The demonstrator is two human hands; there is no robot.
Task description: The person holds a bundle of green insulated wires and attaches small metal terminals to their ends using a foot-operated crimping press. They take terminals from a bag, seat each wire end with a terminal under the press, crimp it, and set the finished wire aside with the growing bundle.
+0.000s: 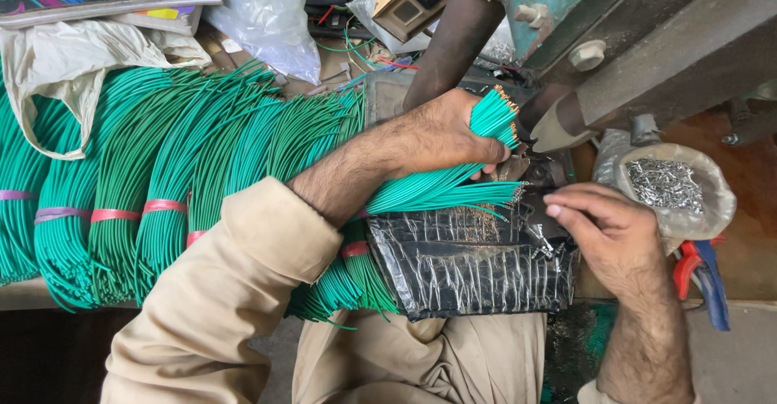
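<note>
From the head view, the left hand [441, 137] has its grip clamped round a bunch of green wires [453, 181], fanned over a black taped block [477, 266]. The right hand [607, 230] pinches something small beside the wire tips, near a bag of metal terminals [668, 185].

The right hand [611, 230] hides what its fingertips pinch; the pliers [702, 274] lie half covered.

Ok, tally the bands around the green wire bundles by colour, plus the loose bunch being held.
Purple bands: 2
Red bands: 4
Loose wire bunch, gripped in the left hand: 1
Total: 7
</note>
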